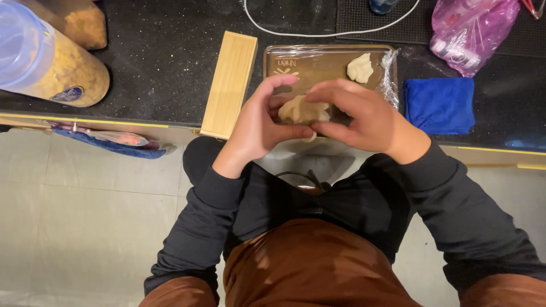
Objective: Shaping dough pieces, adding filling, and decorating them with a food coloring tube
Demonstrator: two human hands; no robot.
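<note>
A pale lump of dough (300, 110) sits between both my hands, just above the near edge of a plastic-wrapped wooden tray (324, 61). My left hand (261, 122) curls around the dough's left side, thumb underneath. My right hand (364, 116) closes over its right side with fingers bent. A second, folded piece of dough (360, 67) lies on the tray at its far right. Part of the held dough is hidden behind my fingers.
A long wooden box (230, 83) lies left of the tray on the black counter (165, 57). A folded blue cloth (439, 104) lies to the right, a pink plastic bag (466, 31) behind it. A clear jar of cereal (54, 65) lies far left. A white cable (318, 31) runs behind.
</note>
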